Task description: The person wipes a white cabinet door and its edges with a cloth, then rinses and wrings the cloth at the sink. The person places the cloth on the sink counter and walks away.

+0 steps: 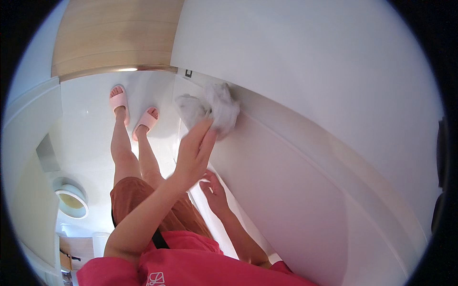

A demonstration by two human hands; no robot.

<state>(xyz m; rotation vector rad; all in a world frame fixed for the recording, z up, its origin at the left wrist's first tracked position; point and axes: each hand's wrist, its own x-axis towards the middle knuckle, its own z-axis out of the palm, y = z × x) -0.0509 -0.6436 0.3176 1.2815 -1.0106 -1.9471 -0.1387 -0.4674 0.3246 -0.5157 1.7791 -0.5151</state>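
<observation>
A crumpled light grey-white cloth hangs from the fingers of my left hand, blurred by motion. It is in front of a smooth white panel; I cannot tell whether the two touch. My right hand is lower, close to my left wrist, with its fingers loosely bent and apart. Nothing shows in that hand, though its fingertips are partly hidden behind the left wrist.
Pink slides are on my feet, on glossy white floor tiles. A metal threshold strip borders wood-grain planks. A round whitish basin stands at the left. Upper right is a broad white wall.
</observation>
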